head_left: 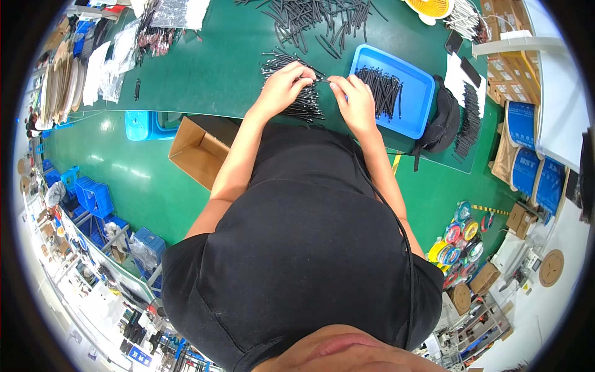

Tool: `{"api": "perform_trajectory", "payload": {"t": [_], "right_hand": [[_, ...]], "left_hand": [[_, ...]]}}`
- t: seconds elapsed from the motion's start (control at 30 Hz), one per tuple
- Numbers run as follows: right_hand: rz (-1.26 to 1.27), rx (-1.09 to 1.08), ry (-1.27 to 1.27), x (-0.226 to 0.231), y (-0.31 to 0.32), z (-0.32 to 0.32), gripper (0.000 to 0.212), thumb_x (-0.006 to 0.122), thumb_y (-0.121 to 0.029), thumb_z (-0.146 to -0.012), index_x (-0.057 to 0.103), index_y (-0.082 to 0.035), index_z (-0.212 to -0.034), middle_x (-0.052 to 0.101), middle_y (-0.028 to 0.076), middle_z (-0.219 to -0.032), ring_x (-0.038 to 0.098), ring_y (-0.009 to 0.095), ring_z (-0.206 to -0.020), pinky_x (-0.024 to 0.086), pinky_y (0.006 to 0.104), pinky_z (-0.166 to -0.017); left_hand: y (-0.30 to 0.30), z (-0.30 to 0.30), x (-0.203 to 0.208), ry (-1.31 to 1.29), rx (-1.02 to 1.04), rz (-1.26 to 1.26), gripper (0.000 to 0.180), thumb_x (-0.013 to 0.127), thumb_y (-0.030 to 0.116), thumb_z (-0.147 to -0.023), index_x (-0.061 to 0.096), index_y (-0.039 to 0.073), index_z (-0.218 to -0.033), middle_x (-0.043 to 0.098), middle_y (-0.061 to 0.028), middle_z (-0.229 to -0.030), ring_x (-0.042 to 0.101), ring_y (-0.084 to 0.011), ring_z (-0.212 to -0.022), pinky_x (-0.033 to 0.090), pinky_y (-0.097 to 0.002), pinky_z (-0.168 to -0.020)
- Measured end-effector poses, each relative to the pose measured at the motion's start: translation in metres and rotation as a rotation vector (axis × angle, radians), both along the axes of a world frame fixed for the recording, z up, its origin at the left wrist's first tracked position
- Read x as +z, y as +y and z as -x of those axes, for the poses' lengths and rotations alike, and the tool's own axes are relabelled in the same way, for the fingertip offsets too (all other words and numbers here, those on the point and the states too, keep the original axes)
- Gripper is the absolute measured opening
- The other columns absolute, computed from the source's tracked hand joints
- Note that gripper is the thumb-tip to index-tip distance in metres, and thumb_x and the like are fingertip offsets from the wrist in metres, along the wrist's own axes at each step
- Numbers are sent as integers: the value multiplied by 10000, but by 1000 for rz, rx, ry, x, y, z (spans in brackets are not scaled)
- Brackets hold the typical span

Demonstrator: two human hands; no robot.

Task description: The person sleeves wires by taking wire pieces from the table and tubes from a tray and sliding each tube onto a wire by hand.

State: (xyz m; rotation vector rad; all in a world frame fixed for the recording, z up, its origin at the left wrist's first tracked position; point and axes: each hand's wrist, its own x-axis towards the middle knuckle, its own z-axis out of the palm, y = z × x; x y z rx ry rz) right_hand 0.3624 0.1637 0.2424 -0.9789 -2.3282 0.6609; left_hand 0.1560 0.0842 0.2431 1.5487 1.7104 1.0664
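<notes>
**Two hands, one thin black piece**

Head view: Your left hand (282, 87) and your right hand (354, 99) meet over the green tabletop (211, 68), close to its near edge. Your fingers are pressed together at the tips. Both hands pinch the same thin black wire piece (320, 80), which runs level between them. It is too small to see what the ends look like.

Right under your left hand lies a pile of black wire pieces (297, 93) on the bare tabletop. By your right hand sits a blue tray (421, 84) with a smaller bunch of black pieces (381, 90) lying in it. Judging from that, some pieces look done and sit in the tray, and more wait in the pile, so you seem to be partway through.

At the far edge of the tabletop lies a heap of short black tubes (322, 18), well apart from your hands. A black bag (443, 121) sits just beside the tray at the right edge, with more black pieces past it.

The green space between the pile and the far tubes is bare, so your hands can move there. The near edge is right below your wrists. An open cardboard box (198, 152) stands on the floor near that edge, on your left.
</notes>
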Motion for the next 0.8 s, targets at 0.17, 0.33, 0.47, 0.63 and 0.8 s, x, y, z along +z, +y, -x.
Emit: {"api": "perform_trajectory", "payload": {"t": [0.17, 0.33, 0.47, 0.63, 0.8], "right_hand": [[-11, 76, -19, 1, 1, 0, 158, 671, -255, -958, 759, -171, -1059, 569, 27, -802, 580, 230, -809, 409, 379, -742], [78, 70, 51, -5, 0, -2, 159, 688, -267, -940, 768, -182, -1049, 576, 2, -804, 565, 209, -825, 389, 375, -756], [-44, 90, -12, 2, -3, -4, 157, 704, -266, -919, 771, -189, -1038, 576, -9, -805, 552, 199, -821, 370, 368, -748], [-126, 113, -35, 5, -6, 0, 143, 708, -264, -910, 769, -190, -1017, 578, -10, -801, 550, 201, -820, 362, 365, -742], [-79, 137, -13, 5, -3, 0, 138, 707, -269, -911, 765, -186, -1005, 576, -7, -790, 551, 204, -801, 364, 369, -733]], "left_hand": [[-2, 7, 6, -16, -75, 22, 131, 655, 86, -960, 697, 14, -1060, 662, -62, -958, 606, -163, -806, 492, -298, -719], [1, 11, 12, -91, -99, 128, 128, 662, 110, -952, 711, 19, -1027, 693, -73, -955, 643, -167, -825, 520, -316, -755], [-1, 13, 6, -189, -107, 181, 123, 651, 89, -955, 718, 11, -1022, 702, -57, -914, 632, -126, -801, 517, -289, -747], [-1, 11, 6, -320, -158, 207, 140, 646, 105, -975, 716, 3, -1040, 697, -24, -874, 624, -88, -816, 494, -255, -735], [0, 9, 11, -250, -193, 264, 92, 627, 85, -987, 590, 15, -1033, 678, -42, -842, 631, -97, -790, 494, -269, -721]]}}
